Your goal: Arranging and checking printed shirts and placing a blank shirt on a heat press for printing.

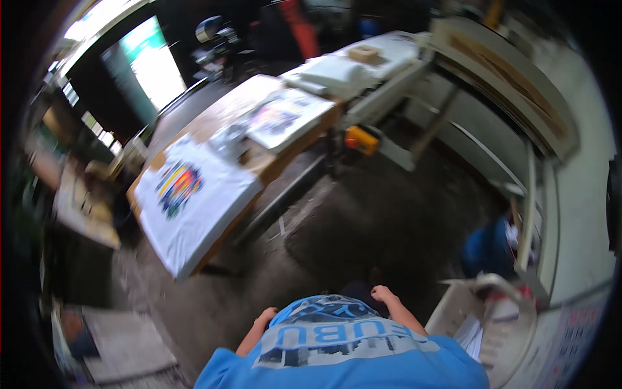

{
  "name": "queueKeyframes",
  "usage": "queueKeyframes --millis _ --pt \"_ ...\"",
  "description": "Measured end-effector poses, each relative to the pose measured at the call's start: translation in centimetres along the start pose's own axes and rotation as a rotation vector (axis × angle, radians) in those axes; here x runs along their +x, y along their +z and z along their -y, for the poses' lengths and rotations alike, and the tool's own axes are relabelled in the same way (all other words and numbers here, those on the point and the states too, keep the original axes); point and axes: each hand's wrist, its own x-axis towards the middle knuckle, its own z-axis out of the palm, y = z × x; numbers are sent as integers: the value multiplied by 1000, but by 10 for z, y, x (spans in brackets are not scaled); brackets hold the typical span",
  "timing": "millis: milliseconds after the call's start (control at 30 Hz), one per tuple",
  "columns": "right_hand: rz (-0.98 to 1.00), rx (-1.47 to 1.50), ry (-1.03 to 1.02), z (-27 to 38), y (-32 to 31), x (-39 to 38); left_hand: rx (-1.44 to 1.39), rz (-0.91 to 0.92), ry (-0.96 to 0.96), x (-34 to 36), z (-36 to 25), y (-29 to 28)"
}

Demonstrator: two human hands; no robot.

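Above the blue shirt (337,353), both hands (383,295) seemingly hang loose.

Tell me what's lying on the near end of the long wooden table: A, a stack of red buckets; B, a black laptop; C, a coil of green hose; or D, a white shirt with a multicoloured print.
D: a white shirt with a multicoloured print in its middle lies spread flat over the near end of the wooden table, while both hands, left hand and right hand, hang low over the floor.
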Motion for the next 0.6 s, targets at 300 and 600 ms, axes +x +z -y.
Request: queueKeyframes --millis 300,600 --pt "-116 42 -142 -14 -45 -68 -258 412 176 -67 -11 -70" --pt "-116 -199 -231 22 -123 -117 44 922 385 96 -253 -59"
